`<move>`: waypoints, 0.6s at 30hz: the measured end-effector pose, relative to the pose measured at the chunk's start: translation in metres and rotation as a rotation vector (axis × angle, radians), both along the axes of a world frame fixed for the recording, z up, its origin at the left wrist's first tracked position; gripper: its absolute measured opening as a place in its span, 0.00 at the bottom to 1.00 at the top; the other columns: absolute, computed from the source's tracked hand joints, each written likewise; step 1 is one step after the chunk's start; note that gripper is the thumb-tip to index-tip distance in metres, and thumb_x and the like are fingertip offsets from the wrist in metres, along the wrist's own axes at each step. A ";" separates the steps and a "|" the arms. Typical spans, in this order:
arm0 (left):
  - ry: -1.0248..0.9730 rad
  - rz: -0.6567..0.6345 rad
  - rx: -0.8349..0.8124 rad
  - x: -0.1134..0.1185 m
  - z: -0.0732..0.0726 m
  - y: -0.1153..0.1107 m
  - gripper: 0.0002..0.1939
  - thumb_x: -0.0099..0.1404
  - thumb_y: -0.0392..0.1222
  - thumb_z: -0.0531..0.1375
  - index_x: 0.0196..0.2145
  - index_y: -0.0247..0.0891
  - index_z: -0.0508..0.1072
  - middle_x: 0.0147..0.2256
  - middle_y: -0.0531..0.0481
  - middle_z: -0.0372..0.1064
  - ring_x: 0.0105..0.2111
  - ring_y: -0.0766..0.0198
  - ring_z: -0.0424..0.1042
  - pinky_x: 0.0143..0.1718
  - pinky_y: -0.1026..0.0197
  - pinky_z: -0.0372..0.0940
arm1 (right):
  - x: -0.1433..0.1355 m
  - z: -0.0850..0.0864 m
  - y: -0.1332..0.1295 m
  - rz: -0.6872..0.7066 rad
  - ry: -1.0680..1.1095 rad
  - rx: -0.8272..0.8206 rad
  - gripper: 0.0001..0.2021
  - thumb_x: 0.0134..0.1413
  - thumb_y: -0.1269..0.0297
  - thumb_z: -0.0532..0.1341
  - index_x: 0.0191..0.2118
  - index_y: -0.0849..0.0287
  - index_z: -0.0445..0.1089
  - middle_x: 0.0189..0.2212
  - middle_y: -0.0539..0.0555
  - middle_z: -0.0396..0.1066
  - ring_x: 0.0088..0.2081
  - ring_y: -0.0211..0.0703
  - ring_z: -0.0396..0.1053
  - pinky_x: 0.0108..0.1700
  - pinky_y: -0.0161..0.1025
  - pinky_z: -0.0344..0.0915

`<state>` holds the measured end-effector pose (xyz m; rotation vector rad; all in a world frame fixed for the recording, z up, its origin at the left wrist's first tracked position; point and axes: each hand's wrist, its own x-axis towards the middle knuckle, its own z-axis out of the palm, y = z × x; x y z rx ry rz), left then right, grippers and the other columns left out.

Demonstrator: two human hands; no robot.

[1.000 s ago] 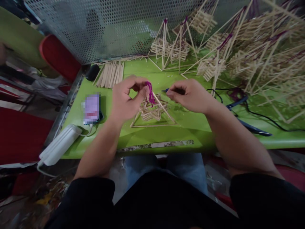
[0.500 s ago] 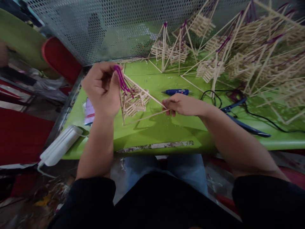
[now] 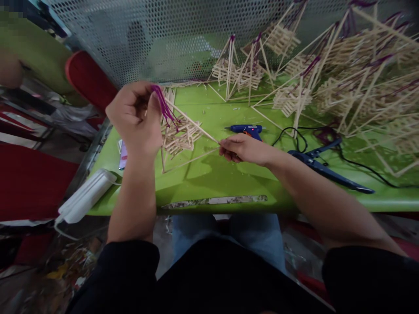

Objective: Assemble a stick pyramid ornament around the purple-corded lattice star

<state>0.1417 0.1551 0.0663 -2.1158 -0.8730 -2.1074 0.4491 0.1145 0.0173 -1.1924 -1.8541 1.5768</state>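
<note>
My left hand (image 3: 137,117) is closed near the top of a thin wooden stick frame (image 3: 193,121), where a bundle of purple string (image 3: 163,107) loops over and hangs from the fingers. Below the string ends sits a lattice of short wooden sticks (image 3: 180,138); whether it hangs or rests is hard to tell. My right hand (image 3: 237,147) pinches the frame's right corner, where two sticks meet. Just behind that hand lies a blue glue gun (image 3: 247,129) with a small red light on.
Several finished-looking stick frames with purple string (image 3: 294,91) crowd the back right. Blue pliers-like cutters (image 3: 327,168) and a black cord (image 3: 356,161) lie on the right. A white power strip (image 3: 87,196) and a phone (image 3: 123,156) are at left. A perforated metal panel (image 3: 157,43) stands behind.
Both hands have shifted slightly left with the stick frame. More of the glue gun now shows behind my right hand. My grip on the string and corner stays the same.
</note>
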 end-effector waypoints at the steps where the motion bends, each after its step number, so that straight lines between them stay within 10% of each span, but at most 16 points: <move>1: 0.000 0.010 0.008 0.000 0.000 0.000 0.14 0.80 0.55 0.71 0.45 0.43 0.85 0.34 0.56 0.76 0.33 0.71 0.69 0.34 0.57 0.62 | -0.002 -0.002 -0.001 -0.014 0.023 -0.002 0.26 0.77 0.41 0.63 0.34 0.58 0.78 0.25 0.51 0.73 0.25 0.38 0.65 0.28 0.37 0.61; 6: 0.058 0.051 -0.013 -0.001 -0.001 0.002 0.17 0.82 0.59 0.67 0.48 0.41 0.82 0.35 0.55 0.73 0.33 0.72 0.68 0.37 0.57 0.64 | -0.011 -0.002 -0.003 -0.085 0.070 -0.034 0.21 0.77 0.56 0.61 0.29 0.58 0.73 0.22 0.49 0.67 0.23 0.36 0.59 0.27 0.37 0.54; 18: 0.176 0.186 -0.016 -0.011 0.011 -0.007 0.26 0.83 0.65 0.62 0.38 0.39 0.74 0.31 0.55 0.68 0.31 0.71 0.64 0.32 0.55 0.57 | -0.004 -0.010 0.008 -0.006 -0.034 -0.025 0.21 0.75 0.54 0.62 0.28 0.56 0.74 0.22 0.50 0.69 0.23 0.38 0.61 0.28 0.39 0.57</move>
